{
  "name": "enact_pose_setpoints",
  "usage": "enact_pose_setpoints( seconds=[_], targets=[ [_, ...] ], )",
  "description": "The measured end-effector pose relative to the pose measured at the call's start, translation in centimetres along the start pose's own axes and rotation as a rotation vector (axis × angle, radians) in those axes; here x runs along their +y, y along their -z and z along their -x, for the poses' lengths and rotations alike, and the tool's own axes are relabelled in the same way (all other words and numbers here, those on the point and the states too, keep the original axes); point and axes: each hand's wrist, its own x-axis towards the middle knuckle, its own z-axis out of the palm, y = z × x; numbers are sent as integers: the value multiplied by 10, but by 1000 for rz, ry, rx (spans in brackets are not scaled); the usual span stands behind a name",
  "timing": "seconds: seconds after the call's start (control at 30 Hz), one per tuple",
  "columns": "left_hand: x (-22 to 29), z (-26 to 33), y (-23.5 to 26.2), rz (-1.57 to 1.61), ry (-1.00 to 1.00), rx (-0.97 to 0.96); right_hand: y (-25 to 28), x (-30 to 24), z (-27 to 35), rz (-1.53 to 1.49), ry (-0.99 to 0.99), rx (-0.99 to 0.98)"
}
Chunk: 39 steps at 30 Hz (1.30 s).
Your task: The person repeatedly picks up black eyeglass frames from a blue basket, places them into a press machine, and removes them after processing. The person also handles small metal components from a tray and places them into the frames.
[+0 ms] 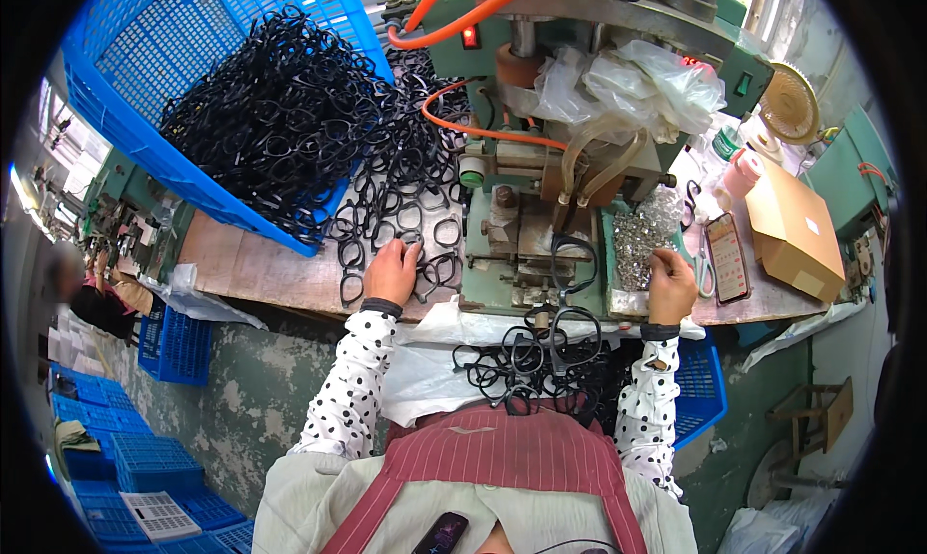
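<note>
My left hand [390,274] is on the table at the edge of a spread of black eyeglass frames [396,192], its fingers curled on one frame [409,236]. Over a green tray of small shiny metal parts [639,250], my right hand [671,288] is closed, thumb and fingertips together; whatever they pinch is too small to make out. Between the hands stands a green press machine [502,284]. A black eyeglass frame [576,264] sits upright at its front, under two clear tubes. More black frames [541,361] are piled on my lap.
A tilted blue crate [145,134] heaped with black frames stands at the left. Orange hoses [473,18] loop over the press. At the right are scissors [705,272], a phone [726,255] and a cardboard box [797,230]. Blue crates [154,462] stand on the floor; another person [101,303] sits far left.
</note>
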Motion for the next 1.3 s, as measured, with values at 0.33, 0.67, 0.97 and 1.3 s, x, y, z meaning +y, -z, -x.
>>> enact_pose_setpoints(
  seconds=[0.33,0.67,0.97,1.3],
  targets=[
    [104,8,53,592,-240,361,15,-93,-11,-610,-104,-327],
    [192,28,56,541,-1196,274,7,-150,3,-769,-180,-342],
    [188,41,49,611,-1329,159,-1,-168,-4,-708,-218,-364],
    [194,27,53,630,-1385,-66,-8,-111,-16,-314,78,-74]
  ],
)
